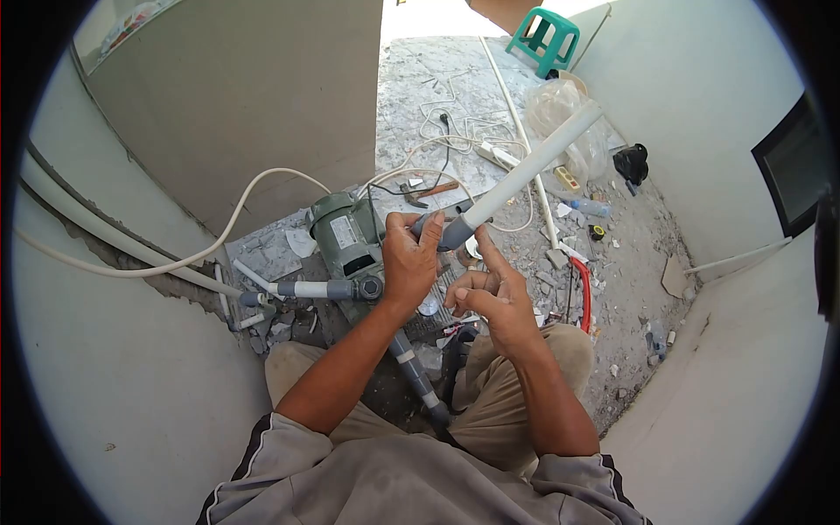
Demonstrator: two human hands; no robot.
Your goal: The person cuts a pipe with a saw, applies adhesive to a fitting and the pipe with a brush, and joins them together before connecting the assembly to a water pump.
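My left hand [411,258] is closed around a grey PVC elbow fitting [457,234]. From that fitting a white PVC pipe [534,166] slants up to the right, its far end free in the air. Just right of the elbow is my right hand [503,302], its index finger stretched up to the joint of pipe and fitting and its other fingers loosely curled; I see nothing held in it. Below and left of my left hand stands a green water pump [337,229]. Grey and white pipework [315,290] leaves its left side, and another pipe [409,363] runs down between my legs.
A hammer [437,189], a white power strip [499,156] and tangled cables lie on the rubble-strewn floor. A long white pipe [516,114] and a red hose [584,293] lie to the right. Farther back is a green stool [547,39]. Walls stand close on both sides.
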